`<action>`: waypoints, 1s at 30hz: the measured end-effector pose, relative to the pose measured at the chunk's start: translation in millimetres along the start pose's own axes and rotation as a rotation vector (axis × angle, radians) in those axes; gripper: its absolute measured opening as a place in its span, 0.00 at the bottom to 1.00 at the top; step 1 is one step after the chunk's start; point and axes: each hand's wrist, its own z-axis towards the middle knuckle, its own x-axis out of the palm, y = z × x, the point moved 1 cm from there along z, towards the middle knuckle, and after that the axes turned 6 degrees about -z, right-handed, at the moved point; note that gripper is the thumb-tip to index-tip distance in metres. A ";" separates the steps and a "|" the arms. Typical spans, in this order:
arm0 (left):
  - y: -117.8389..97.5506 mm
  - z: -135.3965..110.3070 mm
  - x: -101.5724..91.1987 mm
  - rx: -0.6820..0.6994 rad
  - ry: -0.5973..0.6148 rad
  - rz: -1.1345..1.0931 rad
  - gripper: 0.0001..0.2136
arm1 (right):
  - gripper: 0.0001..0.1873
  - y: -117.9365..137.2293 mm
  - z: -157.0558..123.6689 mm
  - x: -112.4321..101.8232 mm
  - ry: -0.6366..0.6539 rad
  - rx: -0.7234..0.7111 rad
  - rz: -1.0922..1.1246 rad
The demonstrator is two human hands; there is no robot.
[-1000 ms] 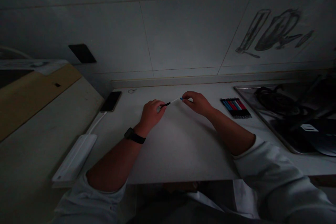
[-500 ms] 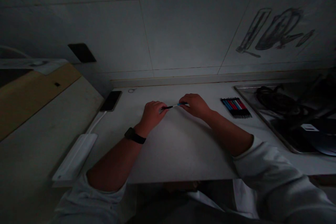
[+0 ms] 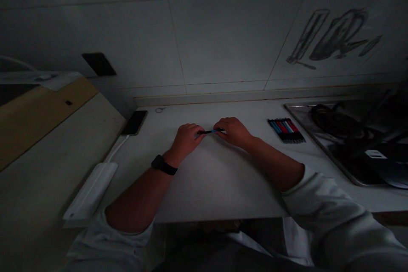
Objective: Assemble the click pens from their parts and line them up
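A slim pen [image 3: 209, 131] with a black part and a blue part is held level between my hands, just above the white counter [image 3: 219, 187]. My left hand [image 3: 187, 138] pinches the black end. My right hand [image 3: 234, 131] has its fingers closed round the blue end, whose dark tip shows between thumb and fingers. The black and blue parts now look joined or nearly so; I cannot tell if they are tight. To the right lies a flat row of several blue, red and white pens [image 3: 286, 130] with black ends.
A phone [image 3: 135, 123] lies at the left back, with a white cable running to a white power strip [image 3: 92, 193]. A small loop [image 3: 160, 110] sits by the wall. On the right, a metal-rimmed stove [image 3: 321, 153] holds dark items. A sloped panel [image 3: 57, 144] bounds the left.
My right hand has moved left and slightly nearer to me, bringing the blue part up to the black one. The thin silvery length between them is covered. My left hand has barely moved.
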 end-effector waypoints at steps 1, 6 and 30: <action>0.1 -0.1 0.2 -0.001 0.000 0.001 0.04 | 0.12 0.1 -0.2 0.1 -0.001 0.001 -0.002; 0.0 -0.4 0.2 0.000 0.002 -0.004 0.04 | 0.12 1.5 0.3 1.0 0.008 -0.010 -0.006; -1.7 0.3 1.3 0.027 0.038 -0.020 0.06 | 0.15 4.0 -0.1 3.7 -0.071 -0.086 -0.017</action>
